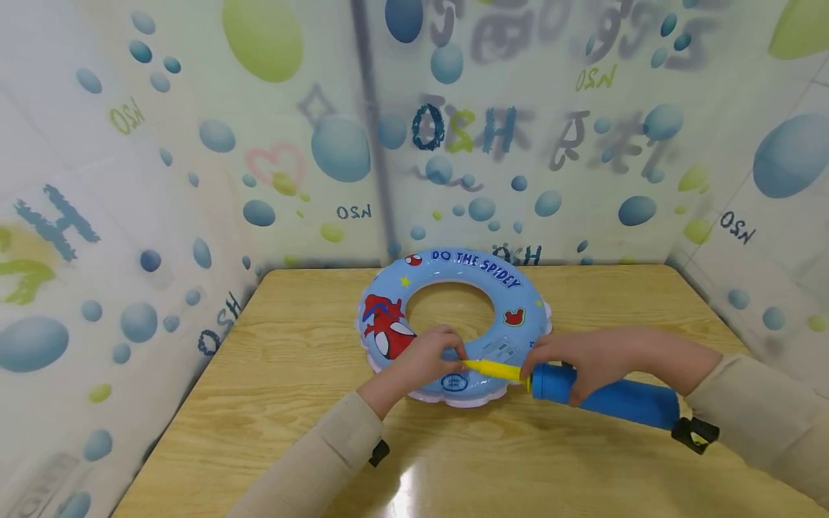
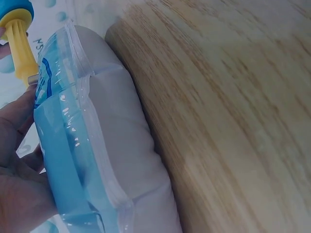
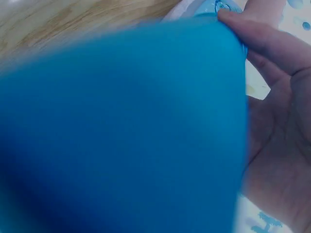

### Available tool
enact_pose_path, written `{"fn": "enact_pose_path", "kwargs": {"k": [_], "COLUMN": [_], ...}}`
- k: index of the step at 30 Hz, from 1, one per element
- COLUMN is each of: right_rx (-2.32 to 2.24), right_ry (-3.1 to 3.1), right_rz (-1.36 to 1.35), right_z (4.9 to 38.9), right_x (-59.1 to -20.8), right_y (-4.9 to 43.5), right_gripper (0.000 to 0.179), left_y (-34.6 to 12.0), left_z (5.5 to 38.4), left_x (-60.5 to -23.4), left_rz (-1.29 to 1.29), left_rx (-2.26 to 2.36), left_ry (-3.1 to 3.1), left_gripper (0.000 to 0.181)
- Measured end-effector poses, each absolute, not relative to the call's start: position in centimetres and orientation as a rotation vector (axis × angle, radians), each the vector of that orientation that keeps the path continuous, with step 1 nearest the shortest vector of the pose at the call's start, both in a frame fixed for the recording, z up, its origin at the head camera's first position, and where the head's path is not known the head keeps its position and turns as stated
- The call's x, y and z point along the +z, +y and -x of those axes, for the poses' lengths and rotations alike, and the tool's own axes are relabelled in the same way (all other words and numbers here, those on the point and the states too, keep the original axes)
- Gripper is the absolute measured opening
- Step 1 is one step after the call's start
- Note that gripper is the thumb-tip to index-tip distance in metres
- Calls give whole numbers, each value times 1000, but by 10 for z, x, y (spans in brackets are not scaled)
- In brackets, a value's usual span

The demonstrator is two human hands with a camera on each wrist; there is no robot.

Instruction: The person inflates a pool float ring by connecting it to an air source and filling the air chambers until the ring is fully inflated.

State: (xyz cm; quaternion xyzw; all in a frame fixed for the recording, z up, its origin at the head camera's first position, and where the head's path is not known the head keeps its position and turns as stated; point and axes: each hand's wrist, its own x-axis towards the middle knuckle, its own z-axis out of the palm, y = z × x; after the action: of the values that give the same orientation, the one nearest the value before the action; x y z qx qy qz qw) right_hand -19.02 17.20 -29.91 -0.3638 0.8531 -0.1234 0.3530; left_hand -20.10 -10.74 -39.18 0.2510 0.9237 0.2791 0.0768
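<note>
A light blue inflatable swim ring [image 1: 527,295], printed with a red cartoon figure and lettering, lies on the table. My left hand [image 1: 421,357] rests over its near side and pinches the valve, where the tip of a yellow nozzle [image 1: 495,369] meets it. That nozzle belongs to a blue hand pump [image 1: 631,403], gripped around its barrel by my right hand [image 1: 599,360]. In the left wrist view the ring [image 2: 68,160] looks plump, its pale underside on the wood. The pump barrel [image 3: 136,121] fills most of the right wrist view, blurred.
The wooden table [image 1: 291,324] stands against a wall covering [image 1: 550,158] printed with bubbles and letters, which also encloses the left and right sides. Dark wrist cameras [image 1: 695,434] are strapped under both sleeves. Light reflects off the table's near part.
</note>
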Motion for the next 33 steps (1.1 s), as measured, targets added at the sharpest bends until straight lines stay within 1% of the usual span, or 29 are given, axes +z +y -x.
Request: {"fn": "enact_pose_path", "kwargs": {"k": [7, 18, 26, 33], "right_rx": [-299, -261, -185, -29], "right_ry": [2183, 2257, 2388, 2509], "right_rz": [989, 991, 1088, 1183], "right_z": [191, 185, 173, 165], "right_x": [-301, -303, -310, -318], "right_y": [169, 169, 169, 171], "right_gripper": [59, 54, 54, 56], "left_y": [-107, -107, -107, -108], "left_z": [201, 202, 203, 204], "left_x": [-392, -394, -397, -397], "left_rz": [-766, -773, -804, -843], "left_rx": [817, 830, 778, 852], "left_ry": [2770, 2765, 2791, 2761], "left_gripper": [8, 9, 8, 7]}}
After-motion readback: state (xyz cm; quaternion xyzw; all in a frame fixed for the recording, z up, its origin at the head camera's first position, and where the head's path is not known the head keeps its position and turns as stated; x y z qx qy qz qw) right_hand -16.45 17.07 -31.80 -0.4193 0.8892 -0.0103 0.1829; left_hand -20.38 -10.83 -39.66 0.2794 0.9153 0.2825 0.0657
